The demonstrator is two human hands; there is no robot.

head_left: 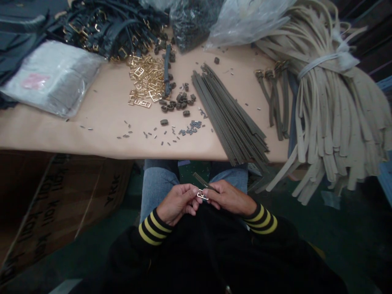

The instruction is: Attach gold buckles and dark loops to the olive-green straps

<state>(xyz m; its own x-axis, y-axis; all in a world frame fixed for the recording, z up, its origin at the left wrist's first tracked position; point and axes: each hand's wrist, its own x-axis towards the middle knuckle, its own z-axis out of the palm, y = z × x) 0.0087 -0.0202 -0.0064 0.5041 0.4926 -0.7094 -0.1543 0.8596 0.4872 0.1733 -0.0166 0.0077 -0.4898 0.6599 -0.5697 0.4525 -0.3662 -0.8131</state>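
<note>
Above my lap, in front of the table edge, my two hands meet around a small metal buckle (202, 196). My left hand (180, 201) is closed, pinching the buckle's left side between thumb and fingers. My right hand (228, 197) is closed on an olive-brown strap (200, 179), whose free end sticks out up and to the left. The right thumb presses at the buckle's right side. Whether the strap passes through the buckle is hidden by the fingers.
On the table (107, 141) lie a pile of gold buckles (147, 77), dark strap loops (182, 100), small metal staples (192, 127) and a bundle of olive straps (231, 118). Beige straps (324, 98) hang over the right edge. A cardboard box (88, 196) stands below left.
</note>
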